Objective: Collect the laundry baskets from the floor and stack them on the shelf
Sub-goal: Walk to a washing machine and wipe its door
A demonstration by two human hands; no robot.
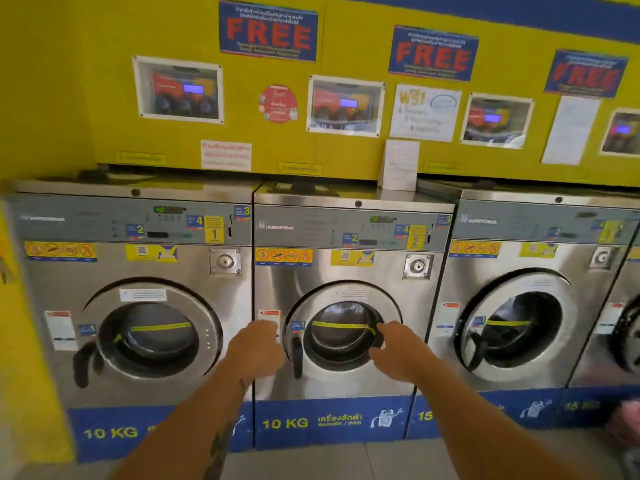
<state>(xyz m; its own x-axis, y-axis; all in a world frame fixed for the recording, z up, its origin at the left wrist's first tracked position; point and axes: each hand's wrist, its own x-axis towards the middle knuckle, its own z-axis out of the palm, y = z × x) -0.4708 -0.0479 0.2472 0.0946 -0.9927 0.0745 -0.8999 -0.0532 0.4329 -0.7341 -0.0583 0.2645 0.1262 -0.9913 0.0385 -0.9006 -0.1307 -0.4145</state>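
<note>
No whole laundry basket and no shelf are in view. A pink object (625, 422) shows at the right edge near the floor; I cannot tell what it is. My left hand (258, 348) and my right hand (398, 351) are stretched forward at waist height in front of the middle washing machine (346, 382). Both hands hold nothing. The left hand's fingers curl loosely; the right hand's fingers are spread a little. Neither hand touches the machine's round door (341, 332).
A row of steel front-loading washers stands against a yellow wall (346, 150) with posters: machine 1 (135, 271) at left, a third (526, 282) at right. Their doors are shut. Grey tiled floor (311, 462) lies below, between me and the machines.
</note>
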